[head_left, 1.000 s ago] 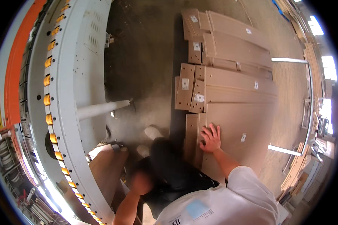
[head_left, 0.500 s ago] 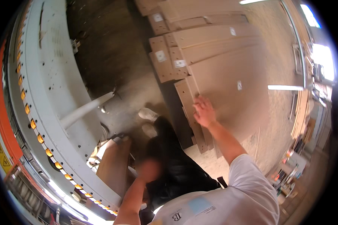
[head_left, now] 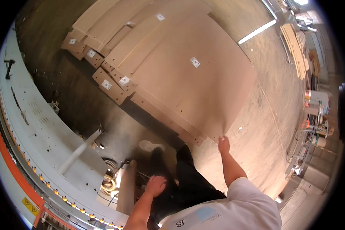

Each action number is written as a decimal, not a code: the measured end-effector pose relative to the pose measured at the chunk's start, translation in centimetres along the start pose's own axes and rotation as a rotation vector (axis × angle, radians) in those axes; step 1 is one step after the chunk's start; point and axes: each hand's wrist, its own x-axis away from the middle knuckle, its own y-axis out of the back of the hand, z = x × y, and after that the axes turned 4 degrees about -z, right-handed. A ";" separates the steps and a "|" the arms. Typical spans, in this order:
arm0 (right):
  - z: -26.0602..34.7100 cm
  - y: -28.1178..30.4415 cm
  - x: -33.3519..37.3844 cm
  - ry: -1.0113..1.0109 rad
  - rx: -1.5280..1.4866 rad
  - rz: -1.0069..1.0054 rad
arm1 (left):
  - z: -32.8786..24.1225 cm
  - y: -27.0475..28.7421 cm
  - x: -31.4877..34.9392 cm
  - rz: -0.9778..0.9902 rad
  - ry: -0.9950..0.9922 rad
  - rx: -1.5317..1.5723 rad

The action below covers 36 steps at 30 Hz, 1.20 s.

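A stack of large flat brown boards (head_left: 222, 80) with small drilled holes and white labels lies ahead of me. At the near corner of its top board is my right hand (head_left: 224, 145), its fingers pressed together on the board's edge. The fingertips are partly hidden there. My left hand (head_left: 156, 186) hangs in front of my dark trousers, holding nothing, its fingers loosely bent and a little apart.
A long grey machine (head_left: 46, 126) with a row of yellow rollers runs along the left. A pale post (head_left: 80, 151) juts from it. Beside my legs are a coiled hose (head_left: 110, 178) and a brown roll (head_left: 127, 188). Timber planks (head_left: 295, 50) lie at far right.
My view has turned, and the boards now appear farther left. The right hand has gone from lying spread on the top board to its near corner. My left hand is no longer blurred.
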 end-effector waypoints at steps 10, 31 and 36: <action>-2.2 -5.1 -9.3 -0.713 -0.718 0.233 | -4.8 -0.8 -3.3 0.059 -0.012 -0.134; -20.0 20.4 3.6 -0.725 -0.645 0.449 | -24.0 8.2 -12.7 -0.580 0.449 1.923; -21.6 21.7 4.0 -0.760 -0.975 0.260 | -27.5 7.4 -10.6 -0.602 0.443 1.918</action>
